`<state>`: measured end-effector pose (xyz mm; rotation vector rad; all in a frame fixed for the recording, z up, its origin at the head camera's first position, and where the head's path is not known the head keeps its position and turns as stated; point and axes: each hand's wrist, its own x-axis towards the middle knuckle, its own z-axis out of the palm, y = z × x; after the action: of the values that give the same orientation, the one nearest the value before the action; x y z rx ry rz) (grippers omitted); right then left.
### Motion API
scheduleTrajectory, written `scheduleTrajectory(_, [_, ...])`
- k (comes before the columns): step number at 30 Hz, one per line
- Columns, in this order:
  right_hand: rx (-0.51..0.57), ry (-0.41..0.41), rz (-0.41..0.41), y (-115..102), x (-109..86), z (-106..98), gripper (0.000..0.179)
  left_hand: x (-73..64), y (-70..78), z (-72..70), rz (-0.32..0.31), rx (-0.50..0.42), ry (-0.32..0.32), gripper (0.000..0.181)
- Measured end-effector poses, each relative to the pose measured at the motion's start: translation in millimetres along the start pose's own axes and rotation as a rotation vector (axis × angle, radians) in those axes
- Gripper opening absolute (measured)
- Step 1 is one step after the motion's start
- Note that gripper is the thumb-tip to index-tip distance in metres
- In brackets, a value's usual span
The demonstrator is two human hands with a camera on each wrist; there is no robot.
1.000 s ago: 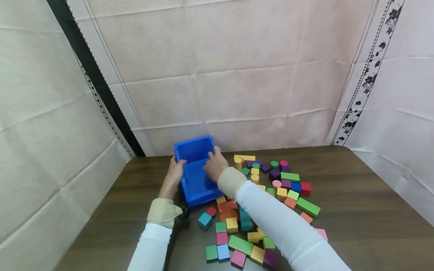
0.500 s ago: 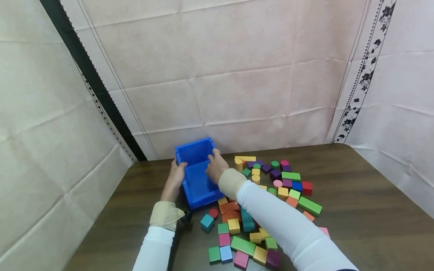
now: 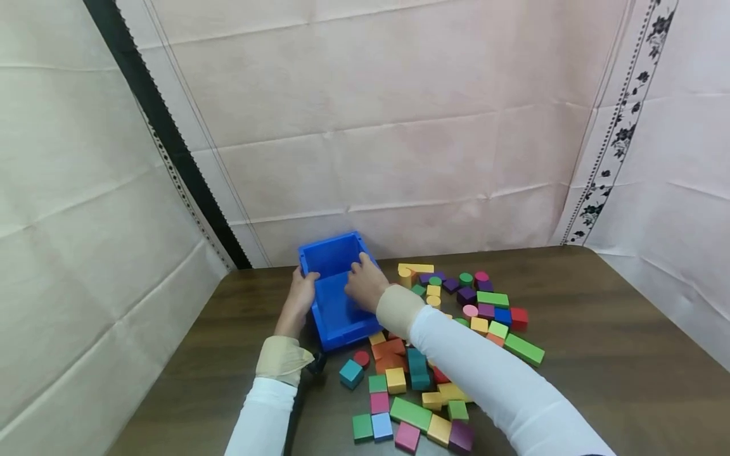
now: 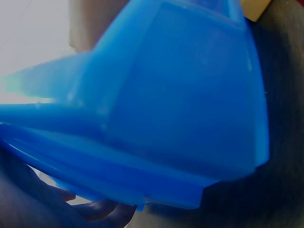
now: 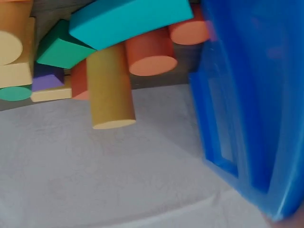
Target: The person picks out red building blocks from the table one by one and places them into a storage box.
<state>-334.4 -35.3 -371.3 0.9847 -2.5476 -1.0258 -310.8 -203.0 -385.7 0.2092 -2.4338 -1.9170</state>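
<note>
A blue plastic bin [image 3: 336, 310] with a low front sits tilted at the table's back, and no blocks show in the visible part of its inside. My left hand [image 3: 299, 296] grips its left side, thumb over the rim. In the left wrist view, fingertips [image 4: 107, 211] reach under the bin's edge. Across the right wall, my right hand [image 3: 367, 285] holds the bin with curled fingers over its inside. Most of that hand falls outside the right wrist view, where the bin wall [image 5: 251, 118] stands beside a yellow cylinder [image 5: 111, 90] and a teal block [image 5: 133, 21].
Many coloured wooden blocks lie right and in front of the bin, among them a long green block [image 3: 410, 413], a teal cube [image 3: 351, 373] and a red block [image 3: 518, 318]. My right forearm covers some. A pale cloth [image 3: 399, 158] hangs behind the wooden table [image 3: 599, 329].
The head view has shifted slightly. My right hand has moved a little inward over the bin's right wall. My left hand keeps its hold, and the blocks lie much as before.
</note>
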Motion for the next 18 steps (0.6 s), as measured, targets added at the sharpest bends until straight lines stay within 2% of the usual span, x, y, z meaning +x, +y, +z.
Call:
scheduleTrajectory(4, [0.187,0.128,-0.004,9,-9.3,-7,0.041,-1.8,0.2,-1.2,-0.018,0.005,-0.007,0.073])
scheduleTrajectory(10, [0.331,0.296,-0.006,28,-30.6,-9,0.041,-2.1,6.1,1.1,-0.037,0.023,0.018,0.072])
scheduleTrajectory(13, [0.406,0.322,0.006,35,-40.4,-5,0.04,-1.0,8.9,1.0,-0.03,0.024,0.012,0.073])
scheduleTrajectory(18, [0.584,0.323,-0.006,39,-55.8,4,0.037,-3.6,6.9,2.1,-0.058,0.03,0.001,0.073])
